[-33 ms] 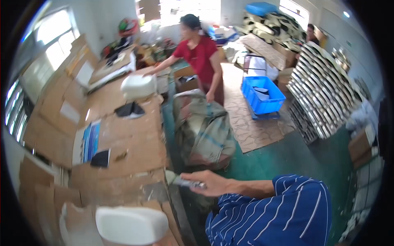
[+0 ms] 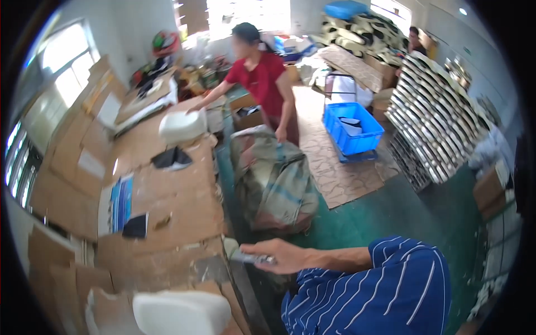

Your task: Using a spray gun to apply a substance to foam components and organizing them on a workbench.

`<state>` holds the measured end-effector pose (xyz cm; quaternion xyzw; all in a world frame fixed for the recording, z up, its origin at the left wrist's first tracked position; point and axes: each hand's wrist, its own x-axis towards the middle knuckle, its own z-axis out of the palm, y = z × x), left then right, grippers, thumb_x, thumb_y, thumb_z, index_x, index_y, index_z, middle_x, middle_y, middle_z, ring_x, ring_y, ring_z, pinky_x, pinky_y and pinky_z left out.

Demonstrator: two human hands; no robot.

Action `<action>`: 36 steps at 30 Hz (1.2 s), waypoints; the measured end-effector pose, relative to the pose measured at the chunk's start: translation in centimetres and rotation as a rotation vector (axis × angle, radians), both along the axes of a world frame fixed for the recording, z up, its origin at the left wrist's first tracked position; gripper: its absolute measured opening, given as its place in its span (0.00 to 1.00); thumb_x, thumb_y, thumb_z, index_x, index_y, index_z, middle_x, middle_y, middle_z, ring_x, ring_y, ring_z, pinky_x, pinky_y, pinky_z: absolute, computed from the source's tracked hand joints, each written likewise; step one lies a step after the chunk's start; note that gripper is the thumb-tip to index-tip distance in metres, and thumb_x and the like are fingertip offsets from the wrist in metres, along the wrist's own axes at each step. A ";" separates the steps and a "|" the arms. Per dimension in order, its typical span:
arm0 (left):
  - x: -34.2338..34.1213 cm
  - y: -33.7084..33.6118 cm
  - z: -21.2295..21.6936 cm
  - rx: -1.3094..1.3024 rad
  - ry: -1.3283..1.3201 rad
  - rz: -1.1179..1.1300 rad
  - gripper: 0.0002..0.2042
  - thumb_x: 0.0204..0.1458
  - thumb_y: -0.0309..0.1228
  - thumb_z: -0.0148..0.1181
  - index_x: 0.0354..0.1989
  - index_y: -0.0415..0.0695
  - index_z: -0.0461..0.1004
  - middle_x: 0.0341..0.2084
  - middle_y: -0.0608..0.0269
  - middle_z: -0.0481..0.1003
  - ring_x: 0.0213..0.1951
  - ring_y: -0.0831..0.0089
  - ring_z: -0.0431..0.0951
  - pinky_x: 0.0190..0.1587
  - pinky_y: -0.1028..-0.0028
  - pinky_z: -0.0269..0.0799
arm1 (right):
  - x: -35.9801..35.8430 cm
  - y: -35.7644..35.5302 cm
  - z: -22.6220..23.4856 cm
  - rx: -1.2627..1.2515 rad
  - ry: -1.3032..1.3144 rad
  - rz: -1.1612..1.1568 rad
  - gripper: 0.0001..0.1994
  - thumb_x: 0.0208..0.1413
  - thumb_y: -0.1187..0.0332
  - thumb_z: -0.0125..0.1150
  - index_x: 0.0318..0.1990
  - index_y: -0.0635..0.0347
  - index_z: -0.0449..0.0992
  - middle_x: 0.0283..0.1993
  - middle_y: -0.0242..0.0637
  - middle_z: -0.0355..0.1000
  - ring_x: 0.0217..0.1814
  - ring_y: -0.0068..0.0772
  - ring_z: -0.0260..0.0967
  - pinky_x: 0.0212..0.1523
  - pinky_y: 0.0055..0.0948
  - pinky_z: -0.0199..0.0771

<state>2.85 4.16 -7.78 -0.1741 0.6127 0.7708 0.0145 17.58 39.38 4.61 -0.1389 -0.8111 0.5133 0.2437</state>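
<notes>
My right hand (image 2: 282, 255) is closed round a silver-grey hand tool (image 2: 251, 258), held over the right edge of the cardboard-covered workbench. The tool's flat end points left, close to a small pale patch at the bench edge; blur hides its exact kind. Below and left of it, a white rounded block (image 2: 181, 314), like moulded foam, stands at the near end of the bench and is partly cut off by the picture's lower edge. My left hand does not show. A blue sleeve with white stripes covers my right upper arm.
A person in red (image 2: 259, 81) stands at the bench's far side, one hand at another white block (image 2: 182, 126). Dark fabric pieces (image 2: 171, 158) lie on the cardboard (image 2: 184, 190). Right of the bench are a woven sack (image 2: 273, 184), a blue crate (image 2: 353, 131) and a stacked rack (image 2: 435, 111).
The view has shifted slightly, so the room appears a little further left. My right hand with the tool sits slightly lower in the picture; its grip is the same.
</notes>
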 end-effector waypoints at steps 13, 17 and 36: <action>-1.0 7.4 5.1 -0.072 -0.215 -0.057 0.23 0.66 0.37 0.50 0.58 0.27 0.68 0.52 0.42 0.73 0.55 0.52 0.71 0.60 0.50 0.64 | 0.9 8.1 1.5 0.107 0.047 -0.006 0.38 0.53 0.80 0.58 0.73 0.62 0.57 0.47 0.52 0.72 0.47 0.57 0.74 0.48 0.42 0.74; -0.4 5.0 3.5 -0.030 -0.166 -0.027 0.25 0.66 0.40 0.51 0.61 0.28 0.66 0.55 0.46 0.72 0.57 0.48 0.70 0.66 0.49 0.60 | 0.2 9.2 1.2 0.044 -0.074 -0.251 0.27 0.56 0.77 0.62 0.65 0.66 0.68 0.48 0.55 0.74 0.52 0.58 0.75 0.52 0.40 0.75; -1.0 2.9 -3.2 0.414 -0.164 0.027 0.31 0.58 0.30 0.67 0.67 0.45 0.59 0.54 0.57 0.73 0.51 0.67 0.76 0.50 0.65 0.77 | -11.8 2.7 1.8 0.047 -0.147 -0.065 0.25 0.62 0.72 0.62 0.66 0.65 0.70 0.38 0.26 0.72 0.38 0.16 0.65 0.40 0.20 0.68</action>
